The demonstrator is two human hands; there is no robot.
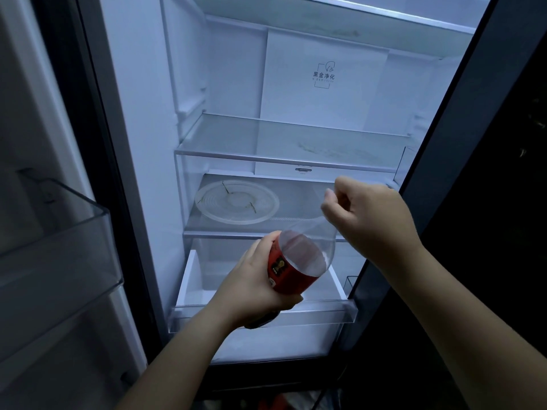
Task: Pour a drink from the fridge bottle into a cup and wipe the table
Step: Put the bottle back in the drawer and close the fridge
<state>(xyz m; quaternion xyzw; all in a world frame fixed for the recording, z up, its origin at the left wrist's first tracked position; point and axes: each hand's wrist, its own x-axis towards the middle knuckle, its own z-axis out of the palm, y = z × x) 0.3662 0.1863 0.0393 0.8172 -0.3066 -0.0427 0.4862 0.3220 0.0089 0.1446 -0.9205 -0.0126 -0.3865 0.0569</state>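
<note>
A clear plastic bottle (302, 255) with a red label is tilted in front of the open fridge, its neck pointing up and to the right. My left hand (251, 288) grips it around the red label from below. My right hand (367, 214) is closed around the bottle's top; the cap is hidden inside the fist. The upper part of the bottle looks see-through, and the liquid level is hard to tell. No cup or cloth is in view.
The fridge interior (296, 84) is lit, with a bare glass shelf (290, 143), a round clear plastic lid (236, 202) on the lower shelf, and a white drawer (266, 303) pulled open below. Door bins (53, 232) stand at the left. The dark door edge (444, 143) is at the right.
</note>
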